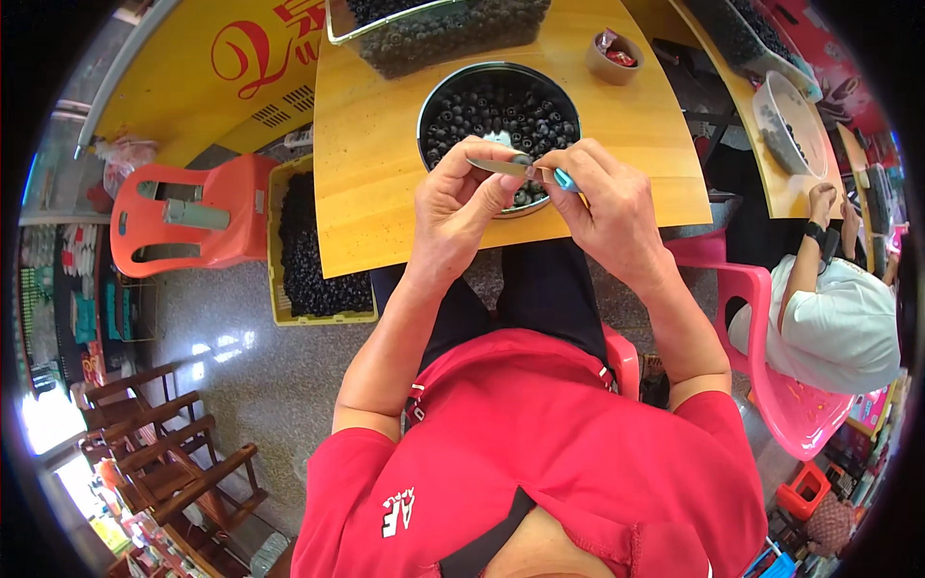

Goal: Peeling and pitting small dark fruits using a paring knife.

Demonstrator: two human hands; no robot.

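Note:
My left hand (461, 197) pinches a thin grey strip-like piece (496, 166) over the near rim of a round metal bowl (436, 91) full of small dark round fruits (501, 111). My right hand (602, 197) grips a small tool with a light blue handle (565, 180), its tip meeting the grey piece between my fingertips. Both hands hover above the wooden table (385, 164). What lies between the fingertips is too small to make out.
A clear tray of dark fruits (448, 34) and a small brown cup (614, 56) stand behind the bowl. On the floor left sits a yellow crate of dark fruits (303, 260) beside an orange chair (183, 217). A person in white (838, 308) sits at the right on a pink chair (771, 385).

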